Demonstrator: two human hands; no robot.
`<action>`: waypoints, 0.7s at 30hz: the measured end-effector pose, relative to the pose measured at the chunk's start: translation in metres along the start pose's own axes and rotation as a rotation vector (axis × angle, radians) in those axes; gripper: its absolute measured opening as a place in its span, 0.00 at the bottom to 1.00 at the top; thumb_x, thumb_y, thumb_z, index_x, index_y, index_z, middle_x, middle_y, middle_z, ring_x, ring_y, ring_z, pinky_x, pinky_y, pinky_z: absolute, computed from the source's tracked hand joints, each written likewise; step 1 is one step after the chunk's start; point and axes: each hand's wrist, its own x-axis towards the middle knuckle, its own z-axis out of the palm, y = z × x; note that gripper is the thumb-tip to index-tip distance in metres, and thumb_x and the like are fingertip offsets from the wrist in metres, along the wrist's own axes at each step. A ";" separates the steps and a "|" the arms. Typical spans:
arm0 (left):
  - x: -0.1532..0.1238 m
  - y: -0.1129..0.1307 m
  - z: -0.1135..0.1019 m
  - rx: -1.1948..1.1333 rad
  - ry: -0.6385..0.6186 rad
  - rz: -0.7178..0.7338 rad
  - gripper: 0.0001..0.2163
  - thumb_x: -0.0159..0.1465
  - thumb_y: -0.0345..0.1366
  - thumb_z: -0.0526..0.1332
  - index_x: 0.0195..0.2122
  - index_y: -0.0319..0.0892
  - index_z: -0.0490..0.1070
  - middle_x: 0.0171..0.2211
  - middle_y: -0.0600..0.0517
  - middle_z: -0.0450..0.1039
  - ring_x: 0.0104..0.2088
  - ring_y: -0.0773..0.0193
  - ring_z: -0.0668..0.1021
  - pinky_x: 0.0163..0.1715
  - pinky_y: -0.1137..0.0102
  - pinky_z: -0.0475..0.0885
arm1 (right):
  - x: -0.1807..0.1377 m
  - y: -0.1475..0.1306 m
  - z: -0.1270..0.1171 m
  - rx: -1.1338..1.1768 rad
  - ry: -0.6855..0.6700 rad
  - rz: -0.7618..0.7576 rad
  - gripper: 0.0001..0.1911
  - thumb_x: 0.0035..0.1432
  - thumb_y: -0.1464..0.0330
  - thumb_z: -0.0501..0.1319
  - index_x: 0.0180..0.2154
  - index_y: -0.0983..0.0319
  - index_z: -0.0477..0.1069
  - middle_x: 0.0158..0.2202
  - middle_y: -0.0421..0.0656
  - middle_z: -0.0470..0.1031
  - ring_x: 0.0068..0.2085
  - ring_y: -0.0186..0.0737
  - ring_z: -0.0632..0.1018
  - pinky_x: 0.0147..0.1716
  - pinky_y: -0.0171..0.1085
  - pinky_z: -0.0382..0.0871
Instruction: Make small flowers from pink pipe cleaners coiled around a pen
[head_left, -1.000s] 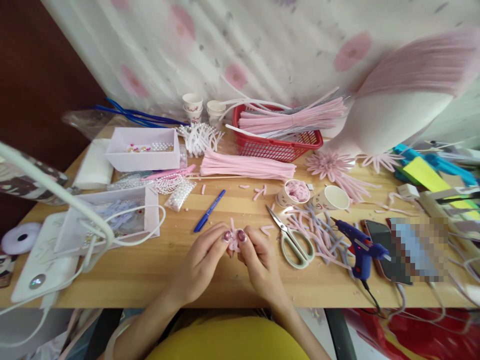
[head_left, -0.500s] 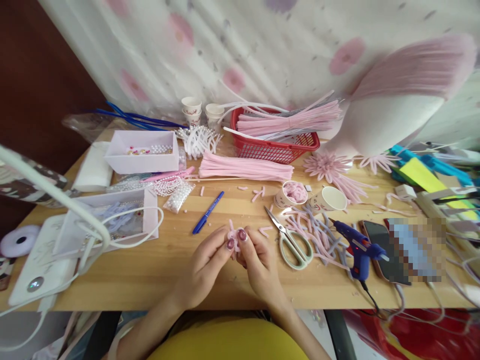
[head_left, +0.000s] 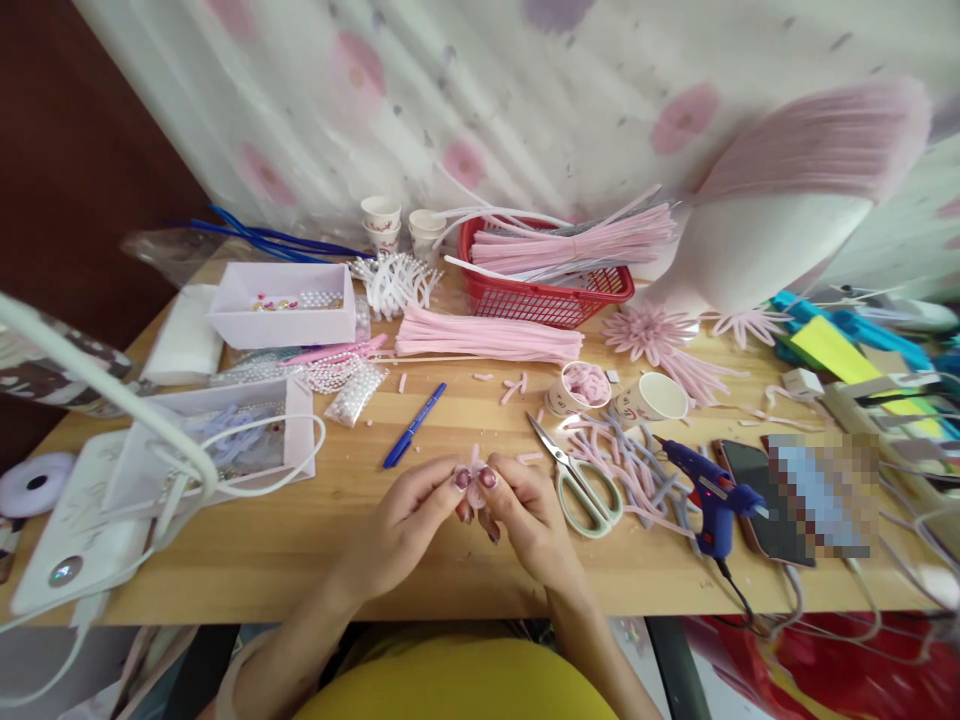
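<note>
Both hands meet over the front middle of the wooden table [head_left: 300, 545]. My left hand [head_left: 409, 520] and my right hand [head_left: 525, 515] pinch a small pink pipe-cleaner piece [head_left: 475, 478] between thumbs and fingertips, thumbs nearly touching. Much of the piece is hidden by the fingers. Green-handled scissors [head_left: 581, 480] lie just right of my right hand. A blue pen [head_left: 414, 425] lies just beyond my left hand.
A blue glue gun [head_left: 709, 495] and a phone [head_left: 761, 500] lie at the right. Paper cups [head_left: 660, 397], a pink pipe-cleaner bundle [head_left: 487, 340] and a red basket [head_left: 551, 290] sit further back. White trays [head_left: 285, 305] and beads fill the left side.
Both hands stay together on the pink piece, with the fingers shifting slightly around it. The view has drifted a little.
</note>
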 end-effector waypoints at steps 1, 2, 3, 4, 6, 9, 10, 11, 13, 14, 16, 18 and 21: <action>0.000 0.001 0.001 0.009 0.006 0.021 0.14 0.70 0.40 0.51 0.28 0.42 0.66 0.29 0.54 0.67 0.33 0.65 0.71 0.38 0.71 0.66 | 0.001 0.002 0.001 0.059 0.012 0.016 0.19 0.68 0.59 0.54 0.26 0.62 0.66 0.21 0.36 0.65 0.19 0.28 0.64 0.19 0.30 0.58; 0.000 0.002 0.001 0.008 0.009 0.039 0.13 0.70 0.39 0.51 0.29 0.42 0.66 0.29 0.55 0.66 0.32 0.65 0.70 0.37 0.72 0.65 | 0.001 0.005 0.003 0.132 0.028 0.033 0.19 0.67 0.58 0.55 0.26 0.62 0.66 0.20 0.36 0.64 0.18 0.27 0.63 0.17 0.29 0.57; 0.000 0.001 0.001 0.000 0.006 0.049 0.13 0.70 0.39 0.51 0.29 0.42 0.66 0.29 0.55 0.66 0.31 0.66 0.69 0.35 0.72 0.65 | 0.001 0.008 0.005 0.208 0.037 0.049 0.20 0.66 0.57 0.56 0.26 0.62 0.66 0.20 0.35 0.62 0.17 0.27 0.62 0.16 0.29 0.56; 0.000 0.000 0.002 -0.014 0.000 0.052 0.13 0.70 0.40 0.52 0.29 0.42 0.66 0.28 0.55 0.65 0.30 0.67 0.67 0.34 0.73 0.64 | 0.002 0.010 0.006 0.281 0.035 0.068 0.20 0.65 0.56 0.57 0.26 0.63 0.66 0.20 0.35 0.62 0.16 0.26 0.61 0.15 0.28 0.55; -0.001 -0.004 0.002 -0.052 -0.026 0.028 0.13 0.69 0.40 0.52 0.29 0.41 0.67 0.27 0.56 0.63 0.29 0.67 0.65 0.32 0.73 0.63 | 0.002 0.014 0.008 0.386 0.001 0.104 0.20 0.63 0.55 0.59 0.26 0.63 0.67 0.19 0.34 0.61 0.15 0.25 0.59 0.12 0.27 0.53; -0.002 -0.011 0.000 -0.170 -0.076 -0.049 0.14 0.69 0.41 0.53 0.29 0.41 0.69 0.25 0.55 0.63 0.29 0.66 0.66 0.32 0.71 0.63 | 0.004 0.015 0.005 0.374 -0.063 0.130 0.21 0.63 0.55 0.60 0.25 0.64 0.68 0.19 0.36 0.65 0.14 0.25 0.61 0.12 0.27 0.54; -0.001 -0.013 -0.001 -0.209 -0.091 -0.068 0.14 0.69 0.40 0.53 0.28 0.40 0.69 0.25 0.55 0.63 0.29 0.65 0.67 0.33 0.71 0.63 | 0.005 0.014 0.003 0.340 -0.068 0.127 0.21 0.63 0.56 0.59 0.24 0.64 0.68 0.19 0.37 0.66 0.15 0.26 0.62 0.12 0.28 0.55; 0.000 -0.013 -0.002 -0.235 -0.101 -0.078 0.15 0.69 0.40 0.52 0.28 0.40 0.68 0.25 0.55 0.63 0.30 0.65 0.68 0.34 0.70 0.63 | 0.005 0.013 0.001 0.304 -0.066 0.120 0.21 0.63 0.56 0.60 0.24 0.64 0.68 0.19 0.37 0.67 0.15 0.27 0.64 0.13 0.28 0.56; 0.002 -0.011 -0.004 -0.201 -0.107 -0.066 0.15 0.69 0.40 0.52 0.27 0.41 0.68 0.24 0.55 0.62 0.30 0.64 0.68 0.34 0.70 0.63 | 0.006 0.012 -0.003 0.256 -0.048 0.101 0.21 0.62 0.55 0.60 0.24 0.63 0.68 0.18 0.37 0.67 0.16 0.28 0.65 0.14 0.28 0.57; 0.003 -0.009 -0.004 -0.140 -0.100 -0.048 0.15 0.69 0.39 0.52 0.27 0.41 0.68 0.24 0.55 0.62 0.29 0.64 0.68 0.34 0.70 0.62 | 0.007 0.012 -0.004 0.253 -0.032 0.091 0.22 0.62 0.54 0.60 0.23 0.63 0.67 0.18 0.37 0.65 0.17 0.29 0.65 0.14 0.29 0.58; 0.004 -0.004 -0.005 0.009 -0.064 0.012 0.15 0.69 0.38 0.52 0.26 0.41 0.66 0.24 0.56 0.62 0.29 0.65 0.67 0.34 0.70 0.61 | 0.006 0.013 -0.006 0.273 0.006 0.076 0.26 0.62 0.50 0.58 0.22 0.62 0.65 0.16 0.34 0.59 0.16 0.28 0.62 0.14 0.29 0.58; 0.004 -0.001 -0.004 0.120 -0.014 0.076 0.16 0.70 0.38 0.51 0.25 0.42 0.63 0.25 0.56 0.62 0.29 0.65 0.67 0.35 0.70 0.60 | 0.005 0.014 -0.007 0.289 0.041 0.080 0.28 0.64 0.48 0.52 0.23 0.62 0.64 0.16 0.32 0.53 0.16 0.28 0.57 0.15 0.30 0.59; 0.003 0.000 -0.003 0.156 0.039 0.138 0.15 0.71 0.38 0.50 0.26 0.42 0.61 0.27 0.55 0.62 0.31 0.65 0.67 0.35 0.71 0.61 | 0.000 0.011 -0.004 0.225 0.044 0.087 0.22 0.67 0.52 0.52 0.30 0.62 0.68 0.20 0.34 0.59 0.20 0.29 0.60 0.20 0.29 0.63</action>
